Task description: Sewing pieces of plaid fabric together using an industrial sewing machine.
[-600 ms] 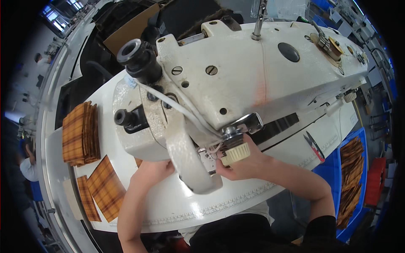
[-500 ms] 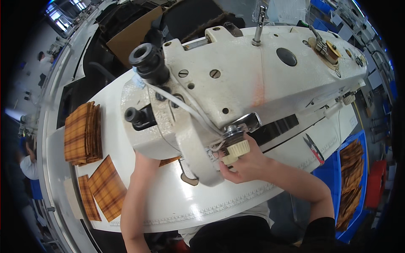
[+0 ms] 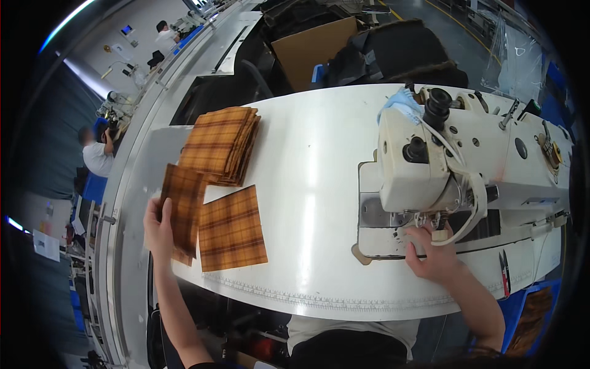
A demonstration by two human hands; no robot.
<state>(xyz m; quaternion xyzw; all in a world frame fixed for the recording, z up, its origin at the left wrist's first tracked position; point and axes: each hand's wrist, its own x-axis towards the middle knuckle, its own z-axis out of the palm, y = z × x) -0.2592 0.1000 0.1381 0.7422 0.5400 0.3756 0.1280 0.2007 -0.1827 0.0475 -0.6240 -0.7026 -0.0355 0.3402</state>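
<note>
At the left, my left hand (image 3: 158,230) is closed on an orange-brown plaid fabric piece (image 3: 184,206), its thumb on top and the cloth tilted upward. Just right of it, another plaid panel (image 3: 232,229) lies flat on the white table. Behind both stands a stack of plaid pieces (image 3: 218,141). My right hand (image 3: 436,258) is at the sewing machine (image 3: 418,190), below its head by the needle area. Thumb and forefinger there are apart, with nothing seen between them; the other fingertips are partly hidden by the machine.
Red-handled snips (image 3: 504,273) lie on the table (image 3: 313,184) at the right. A blue bin (image 3: 513,320) with plaid cloth stands below that edge. Beyond the table are a cardboard box (image 3: 313,49) and dark material (image 3: 399,55). People sit at machines far left.
My view has swung left. My left hand has gone from beside the machine head to the fabric at the left and lifted a piece. My right hand stays by the machine.
</note>
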